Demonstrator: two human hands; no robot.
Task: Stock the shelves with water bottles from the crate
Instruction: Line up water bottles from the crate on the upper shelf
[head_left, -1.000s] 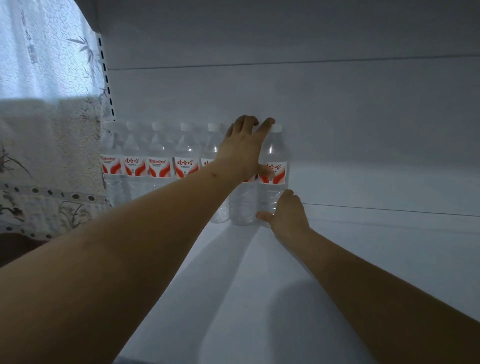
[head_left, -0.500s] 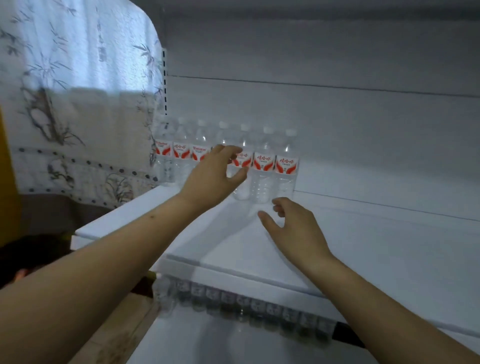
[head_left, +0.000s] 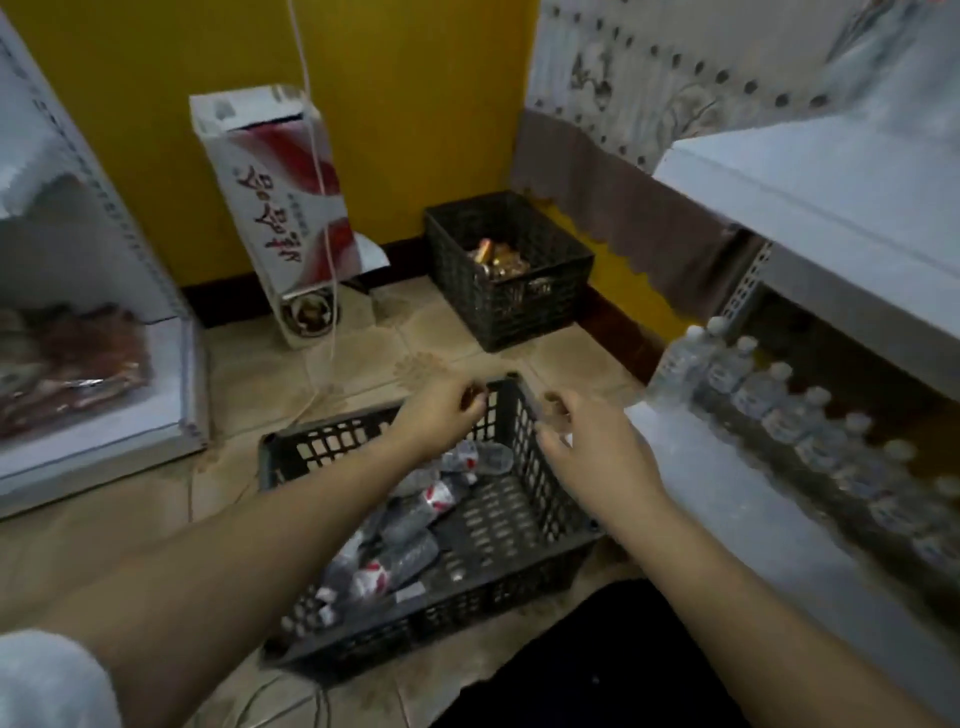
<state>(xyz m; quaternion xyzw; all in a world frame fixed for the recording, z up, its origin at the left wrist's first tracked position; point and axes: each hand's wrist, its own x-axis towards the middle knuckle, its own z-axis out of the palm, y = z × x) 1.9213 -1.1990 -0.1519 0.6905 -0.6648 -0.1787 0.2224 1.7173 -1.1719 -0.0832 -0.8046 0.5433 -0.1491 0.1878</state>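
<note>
hands hover above the crate (head_left: 540, 519), my left hand (head_left: 441, 415) and right hand (head_left: 587, 452) both loosely curled and empty. best to drop low, take one of the water bottles (head_left: 410, 525) round its middle. they lie jumbled in the crate's left half, clear with red-and-white labels; more stand on the shelf (head_left: 810, 457) right of the crate.

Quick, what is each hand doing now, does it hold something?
Left hand: fingers loosely curled, holds nothing, above the crate.
Right hand: relaxed, holds nothing.
</note>
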